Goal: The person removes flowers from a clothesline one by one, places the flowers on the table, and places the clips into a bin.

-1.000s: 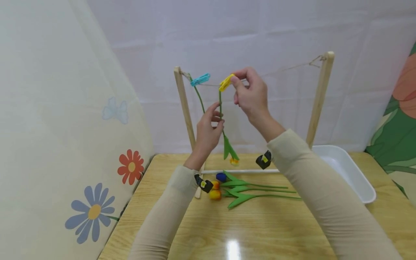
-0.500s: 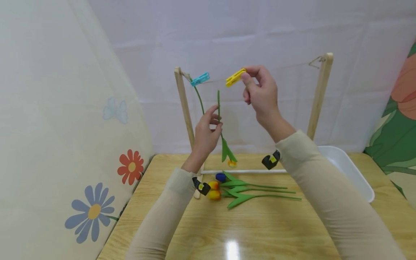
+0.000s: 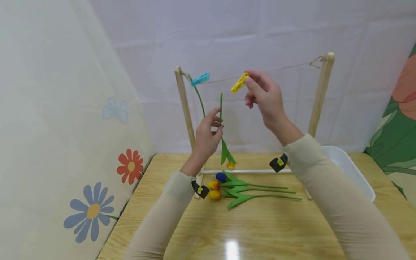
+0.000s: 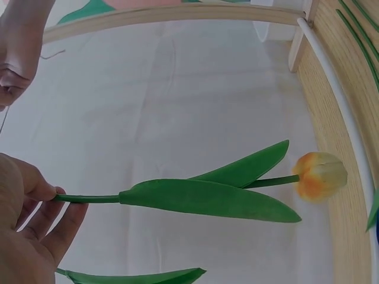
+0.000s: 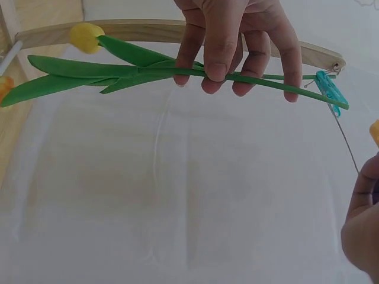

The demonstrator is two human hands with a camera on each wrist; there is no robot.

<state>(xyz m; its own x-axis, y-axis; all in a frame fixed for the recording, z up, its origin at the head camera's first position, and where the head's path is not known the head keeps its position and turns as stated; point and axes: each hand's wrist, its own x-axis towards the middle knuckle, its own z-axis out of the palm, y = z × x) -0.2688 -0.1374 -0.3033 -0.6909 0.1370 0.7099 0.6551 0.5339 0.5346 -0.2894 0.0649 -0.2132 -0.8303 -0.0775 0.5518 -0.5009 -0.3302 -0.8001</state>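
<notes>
The left hand (image 3: 206, 138) pinched a tulip (image 4: 207, 198) by its stem, bloom down; the right, thumb and finger nearly together, pinched a yellow clip (image 3: 239, 83), apparently off the string (image 3: 289, 66).

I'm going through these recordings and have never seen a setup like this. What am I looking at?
There is no machine: a person works with two bare hands. One picture comes from a camera worn on the head, the other two from a camera on each wrist.

The left hand holds a tulip by its stem, bloom down. The right hand pinches a yellow clothespin. A string runs between two wooden posts, with a light-blue clothespin gripping another stem there.

On the table lie a blue tulip and two orange-yellow tulips; a white tray sits at the right.
</notes>
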